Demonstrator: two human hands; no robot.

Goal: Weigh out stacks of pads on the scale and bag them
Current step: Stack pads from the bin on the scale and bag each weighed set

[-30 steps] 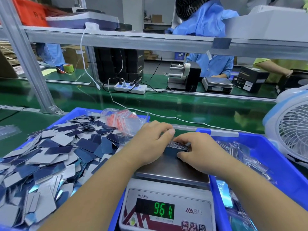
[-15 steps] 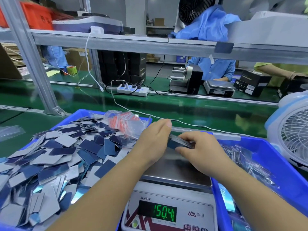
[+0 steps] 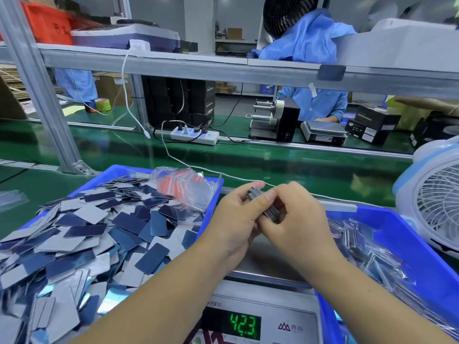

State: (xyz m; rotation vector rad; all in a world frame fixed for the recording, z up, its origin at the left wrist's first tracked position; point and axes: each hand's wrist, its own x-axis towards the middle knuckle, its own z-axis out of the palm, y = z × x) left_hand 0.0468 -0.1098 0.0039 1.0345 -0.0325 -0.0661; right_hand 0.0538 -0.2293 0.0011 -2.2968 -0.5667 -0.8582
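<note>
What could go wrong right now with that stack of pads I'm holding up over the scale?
The stack of pads is only pinched at its edges between the left hand and right hand, so loose pads might slip out and fan apart. Any that drop could land in the left bin among the loose pads, spoiling the weighed count. The scale display reads 42.3 with nothing visibly on it, so its reading may be unsettled.

Both hands cover most of the stack (image 3: 263, 203); its pad count cannot be told. The forearms hide much of the scale (image 3: 270, 304), and the bottom edge cuts its front panel. Right of the scale, the bagged pads (image 3: 367, 247) blur together. The picture's edges crop the fan (image 3: 432, 202).
</note>
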